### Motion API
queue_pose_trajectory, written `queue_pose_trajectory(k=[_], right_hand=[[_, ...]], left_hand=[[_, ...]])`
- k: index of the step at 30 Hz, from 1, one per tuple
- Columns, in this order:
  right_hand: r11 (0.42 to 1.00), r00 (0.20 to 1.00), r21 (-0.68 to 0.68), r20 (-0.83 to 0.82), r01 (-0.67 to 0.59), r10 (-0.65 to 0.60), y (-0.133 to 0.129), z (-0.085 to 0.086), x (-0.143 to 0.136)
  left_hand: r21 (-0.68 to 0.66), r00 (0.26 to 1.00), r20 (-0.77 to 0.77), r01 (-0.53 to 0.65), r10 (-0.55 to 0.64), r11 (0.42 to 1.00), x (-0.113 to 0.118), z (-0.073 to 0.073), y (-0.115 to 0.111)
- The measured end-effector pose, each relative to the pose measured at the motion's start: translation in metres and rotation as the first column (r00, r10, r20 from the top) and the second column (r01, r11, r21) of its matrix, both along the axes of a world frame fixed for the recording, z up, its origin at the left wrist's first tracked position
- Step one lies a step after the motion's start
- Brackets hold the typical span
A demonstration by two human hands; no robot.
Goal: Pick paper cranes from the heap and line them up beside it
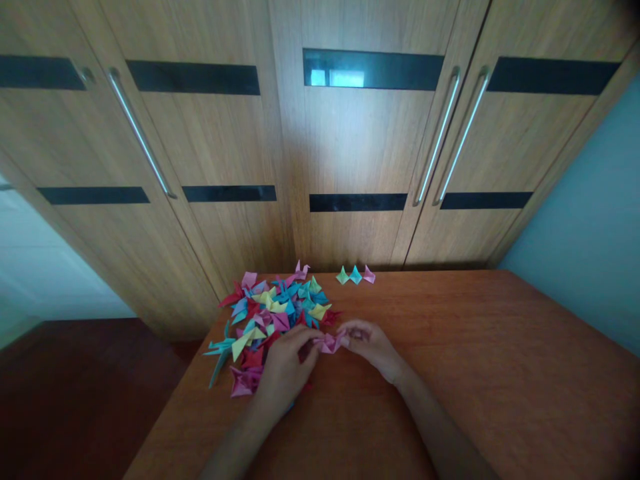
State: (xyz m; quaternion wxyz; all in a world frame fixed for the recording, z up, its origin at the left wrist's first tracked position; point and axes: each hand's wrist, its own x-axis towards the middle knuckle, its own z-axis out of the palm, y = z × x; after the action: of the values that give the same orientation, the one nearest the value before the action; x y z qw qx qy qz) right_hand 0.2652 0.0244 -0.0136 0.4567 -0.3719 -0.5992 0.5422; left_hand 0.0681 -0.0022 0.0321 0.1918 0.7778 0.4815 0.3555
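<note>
A pink folded-paper crane (329,343) is stretched between my two hands, just above the table. My left hand (289,360) pinches its left end, and my right hand (370,343) pinches its right end. Close beside and partly behind my left hand lies a heap of folded-paper cranes (273,303) in pink, red, blue, yellow and green. My left hand and wrist hide part of this heap. Past my hands, near the table's back edge, a green crane (343,275), a blue crane (355,275) and a pink crane (369,275) stand in a short row.
The brown wooden table (475,373) reaches to the right and towards me. Behind it rises a wooden wardrobe (360,147) with black strips and long metal handles. A pale blue wall (595,220) bounds the right side. Dark floor (90,387) shows beyond the table's left edge.
</note>
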Motion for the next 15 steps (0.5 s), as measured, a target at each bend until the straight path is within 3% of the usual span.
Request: queue_pose_trajectory(k=[5, 9, 15], right_hand=[[0.999, 0.999, 0.030, -0.051, 0.013, -0.012, 0.004, -0.002, 0.000], [0.990, 0.990, 0.039, -0.044, 0.133, -0.131, 0.007, -0.004, 0.002], [0.947, 0.944, -0.044, -0.080, 0.318, -0.321, 0.014, -0.011, 0.008]], left_hand=[[-0.011, 0.998, 0.042, 0.039, -0.038, 0.999, 0.012, -0.004, 0.015], [-0.046, 0.995, 0.078, 0.060, -0.056, 0.997, 0.016, -0.010, 0.025], [-0.203, 0.970, 0.225, 0.135, -0.087, 0.970, 0.018, -0.016, 0.035]])
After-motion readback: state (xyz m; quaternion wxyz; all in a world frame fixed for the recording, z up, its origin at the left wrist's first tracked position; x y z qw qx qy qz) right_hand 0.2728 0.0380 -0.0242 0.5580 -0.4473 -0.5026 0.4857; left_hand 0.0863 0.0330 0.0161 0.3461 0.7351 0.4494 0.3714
